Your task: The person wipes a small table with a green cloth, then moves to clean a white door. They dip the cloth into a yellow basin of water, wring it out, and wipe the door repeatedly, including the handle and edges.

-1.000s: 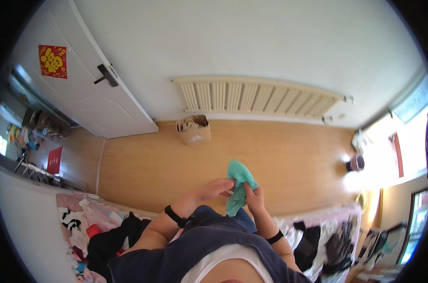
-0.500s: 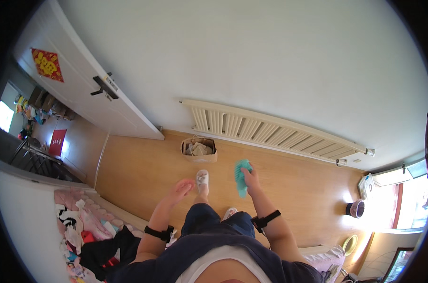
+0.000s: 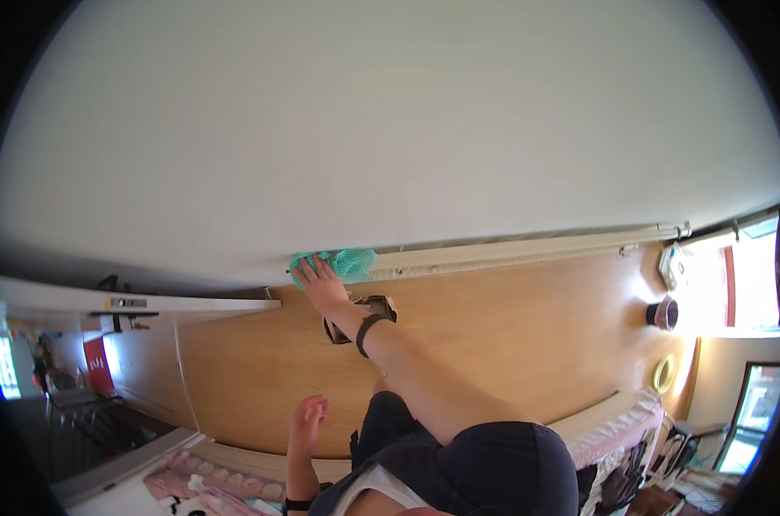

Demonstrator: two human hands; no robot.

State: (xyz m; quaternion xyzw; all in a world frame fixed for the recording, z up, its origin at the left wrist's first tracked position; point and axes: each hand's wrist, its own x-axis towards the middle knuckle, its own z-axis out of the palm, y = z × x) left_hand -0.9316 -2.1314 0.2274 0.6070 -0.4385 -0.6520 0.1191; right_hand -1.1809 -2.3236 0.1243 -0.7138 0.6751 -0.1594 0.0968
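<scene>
My right hand [image 3: 323, 286] presses a turquoise cleaning cloth [image 3: 355, 263] against the left end of the cream radiator's top [image 3: 510, 253], with the fingers over the cloth. Part of the cloth spreads out to the right of the fingers along the radiator. My left hand [image 3: 311, 414] hangs in the air over the floor, low and to the left. Its fingers are loosely bent and hold nothing. Below my right forearm stands a brown paper bag [image 3: 385, 308], partly hidden by that arm.
A white door [image 3: 209, 304] stands open at the left, near the radiator's end. A dark wastebasket [image 3: 662, 314] and a yellow ring-shaped thing [image 3: 664, 373] are at the right. A pink-covered bed edge [image 3: 609, 424] runs behind me. Wooden floor [image 3: 493, 335] lies between bed and radiator.
My right hand has moved forward and left with the cloth, from above the floor onto the radiator's top. I lean closer to the wall; my left hand is lower in view.
</scene>
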